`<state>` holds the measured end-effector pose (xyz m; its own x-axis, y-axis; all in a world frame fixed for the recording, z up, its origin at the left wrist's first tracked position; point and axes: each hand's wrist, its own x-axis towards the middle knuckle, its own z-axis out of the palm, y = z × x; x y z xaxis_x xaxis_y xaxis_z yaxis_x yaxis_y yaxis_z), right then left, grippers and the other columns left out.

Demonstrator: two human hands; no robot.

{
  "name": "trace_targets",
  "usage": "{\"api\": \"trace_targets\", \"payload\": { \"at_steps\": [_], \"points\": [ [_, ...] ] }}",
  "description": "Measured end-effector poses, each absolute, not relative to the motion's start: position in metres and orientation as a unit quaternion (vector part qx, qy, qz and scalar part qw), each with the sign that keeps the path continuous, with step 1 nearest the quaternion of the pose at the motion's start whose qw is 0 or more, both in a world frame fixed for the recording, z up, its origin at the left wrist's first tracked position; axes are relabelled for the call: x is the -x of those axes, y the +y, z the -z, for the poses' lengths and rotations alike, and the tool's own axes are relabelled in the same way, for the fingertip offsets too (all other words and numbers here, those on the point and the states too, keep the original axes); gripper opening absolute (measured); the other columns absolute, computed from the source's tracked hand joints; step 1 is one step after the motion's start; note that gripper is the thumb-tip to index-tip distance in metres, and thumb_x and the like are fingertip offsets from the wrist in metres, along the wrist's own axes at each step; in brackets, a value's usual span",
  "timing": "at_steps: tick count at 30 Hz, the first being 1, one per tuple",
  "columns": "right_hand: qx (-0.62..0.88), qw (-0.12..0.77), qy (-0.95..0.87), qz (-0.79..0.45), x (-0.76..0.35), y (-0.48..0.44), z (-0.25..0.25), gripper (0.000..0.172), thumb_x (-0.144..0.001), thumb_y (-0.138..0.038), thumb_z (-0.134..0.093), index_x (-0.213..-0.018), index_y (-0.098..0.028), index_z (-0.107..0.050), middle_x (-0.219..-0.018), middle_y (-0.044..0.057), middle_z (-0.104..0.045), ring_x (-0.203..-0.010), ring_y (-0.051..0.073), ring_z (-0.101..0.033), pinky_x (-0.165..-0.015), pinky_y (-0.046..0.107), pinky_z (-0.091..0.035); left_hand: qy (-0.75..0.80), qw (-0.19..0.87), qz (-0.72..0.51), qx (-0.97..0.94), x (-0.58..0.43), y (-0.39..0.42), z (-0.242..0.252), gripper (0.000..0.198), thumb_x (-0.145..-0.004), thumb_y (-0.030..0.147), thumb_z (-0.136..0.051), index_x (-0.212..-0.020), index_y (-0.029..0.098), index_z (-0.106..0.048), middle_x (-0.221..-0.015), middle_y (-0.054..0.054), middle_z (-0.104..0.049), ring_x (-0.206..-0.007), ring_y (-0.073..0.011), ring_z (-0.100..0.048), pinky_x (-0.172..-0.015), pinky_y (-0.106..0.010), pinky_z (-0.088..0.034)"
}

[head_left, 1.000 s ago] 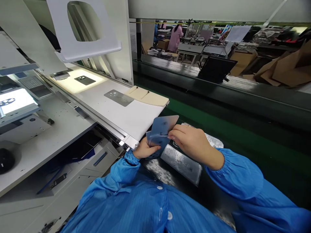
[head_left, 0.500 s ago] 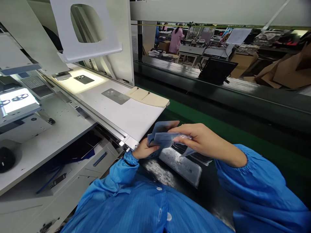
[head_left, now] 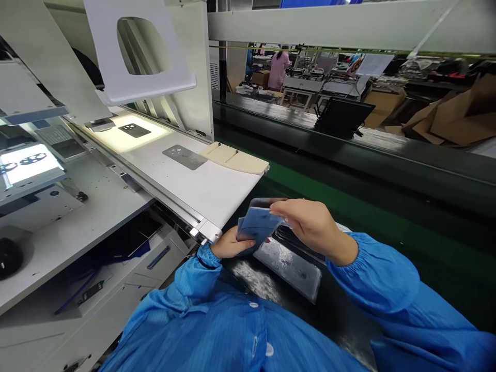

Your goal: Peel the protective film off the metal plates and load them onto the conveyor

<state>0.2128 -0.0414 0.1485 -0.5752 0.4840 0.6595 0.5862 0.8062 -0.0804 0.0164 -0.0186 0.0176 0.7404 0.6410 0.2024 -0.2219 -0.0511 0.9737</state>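
My left hand (head_left: 231,244) is closed round the lower left side of a few thin, bluish phone back panels (head_left: 259,222), its thumb lying across their front. At their upper right edge, my right hand (head_left: 312,226) has its fingers bent and pressed against the panels; the fingertips are partly hidden. Below the hands, a film-covered stack of phone panels (head_left: 289,264) rests on the dark surface. Behind it lie more dark panels, largely covered by my right hand. One grey panel with camera holes (head_left: 184,156) lies flat on the white belt (head_left: 209,192).
Farther along the belt, another dark panel (head_left: 134,130) sits on a lit patch under the white machine housing. A cream guide plate (head_left: 234,158) edges the belt. To the left are a screen (head_left: 29,163) and a black mouse (head_left: 11,257). Beyond the green conveyor, a person in pink (head_left: 278,71) stands.
My right hand has moved slightly left and in against the held panels. The clear film that hung below its fingers is no longer visible. My left hand keeps its hold.
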Motion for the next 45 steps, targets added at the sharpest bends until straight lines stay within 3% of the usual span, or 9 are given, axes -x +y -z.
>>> {"api": "trace_targets", "payload": {
  "at_steps": [5, 12, 19, 23, 30, 33, 35, 41, 45],
  "points": [
    [0.233, 0.361, -0.861, 0.271, -0.214, -0.038, -0.147, 0.02, -0.087, -0.008, -0.051, -0.101, -0.019, -0.06, -0.085, 0.007, -0.067, -0.081, 0.019, -0.063, -0.066, 0.031, -0.054, 0.17, 0.668, -0.317, -0.651, -0.017, -0.019, -0.019, 0.044, -0.083, 0.041, -0.061, -0.117, 0.014, -0.063, -0.113, -0.015, -0.07, -0.112, -0.028, -0.063, -0.102, -0.044, -0.045],
    [0.179, 0.297, -0.858, 0.378, -0.206, -0.037, -0.144, 0.02, -0.085, -0.006, -0.051, -0.102, -0.014, -0.057, -0.082, 0.01, -0.065, -0.079, 0.02, -0.061, -0.069, 0.033, -0.056, 0.183, 0.644, -0.344, -0.659, -0.019, -0.021, -0.018, 0.041, -0.082, 0.043, -0.062, -0.11, 0.014, -0.067, -0.112, -0.013, -0.07, -0.109, -0.0265, -0.063, -0.103, -0.043, -0.044],
    [0.289, 0.377, -0.865, 0.159, -0.198, -0.036, -0.135, 0.017, -0.087, -0.005, -0.039, -0.091, -0.017, -0.049, -0.081, 0.008, -0.06, -0.075, 0.018, -0.055, -0.065, 0.032, -0.05, 0.197, 0.632, -0.362, -0.657, -0.019, -0.019, -0.019, 0.042, -0.08, 0.042, -0.064, -0.112, 0.015, -0.067, -0.112, -0.012, -0.071, -0.112, -0.0271, -0.062, -0.104, -0.043, -0.044],
    [0.384, 0.358, -0.843, 0.117, -0.199, -0.038, -0.151, 0.015, -0.09, -0.01, -0.038, -0.086, -0.02, -0.049, -0.076, 0.005, -0.06, -0.07, 0.018, -0.053, -0.063, 0.031, -0.046, 0.211, 0.635, -0.359, -0.651, -0.018, -0.017, -0.015, 0.044, -0.079, 0.04, -0.066, -0.114, 0.014, -0.065, -0.111, -0.013, -0.071, -0.113, -0.0277, -0.062, -0.105, -0.044, -0.043],
    [0.387, 0.441, -0.81, -0.006, -0.204, -0.042, -0.188, 0.011, -0.092, -0.019, -0.044, -0.086, -0.022, -0.052, -0.104, 0.008, -0.066, -0.097, 0.022, -0.061, -0.08, 0.039, -0.051, 0.207, 0.622, -0.359, -0.665, -0.015, -0.015, -0.01, 0.043, -0.079, 0.038, -0.067, -0.114, 0.014, -0.065, -0.113, -0.013, -0.071, -0.109, -0.0265, -0.064, -0.105, -0.045, -0.042],
    [0.407, 0.527, -0.737, -0.119, -0.205, -0.043, -0.199, 0.006, -0.093, -0.027, -0.048, -0.089, -0.023, -0.051, -0.098, 0.006, -0.07, -0.09, 0.021, -0.066, -0.076, 0.039, -0.055, 0.19, 0.615, -0.36, -0.675, -0.014, -0.014, -0.008, 0.04, -0.081, 0.039, -0.064, -0.111, 0.014, -0.067, -0.112, -0.014, -0.071, -0.111, -0.0262, -0.063, -0.105, -0.044, -0.043],
    [0.404, 0.502, -0.748, -0.161, -0.205, -0.043, -0.2, 0.008, -0.092, -0.028, -0.052, -0.087, -0.023, -0.054, -0.087, 0.003, -0.071, -0.079, 0.019, -0.068, -0.072, 0.036, -0.057, 0.193, 0.611, -0.364, -0.676, -0.014, -0.013, -0.005, 0.042, -0.08, 0.041, -0.064, -0.111, 0.013, -0.066, -0.11, -0.014, -0.071, -0.109, -0.0263, -0.064, -0.103, -0.044, -0.045],
    [0.367, 0.398, -0.835, -0.097, -0.204, -0.042, -0.189, 0.015, -0.089, -0.018, -0.05, -0.093, -0.023, -0.064, -0.09, 0.002, -0.071, -0.085, 0.018, -0.068, -0.074, 0.031, -0.056, 0.22, 0.618, -0.344, -0.672, -0.011, -0.013, -0.003, 0.05, -0.076, 0.041, -0.069, -0.117, 0.013, -0.063, -0.114, -0.014, -0.07, -0.11, -0.027, -0.063, -0.103, -0.044, -0.045],
    [0.384, 0.537, -0.751, -0.032, -0.211, -0.044, -0.205, 0.019, -0.091, -0.018, -0.047, -0.094, -0.024, -0.065, -0.087, 0.004, -0.067, -0.076, 0.018, -0.065, -0.064, 0.032, -0.053, 0.225, 0.619, -0.346, -0.668, -0.01, -0.016, -0.006, 0.046, -0.074, 0.04, -0.071, -0.112, 0.013, -0.065, -0.111, -0.013, -0.071, -0.109, -0.0263, -0.065, -0.101, -0.043, -0.047]
  ]
}}
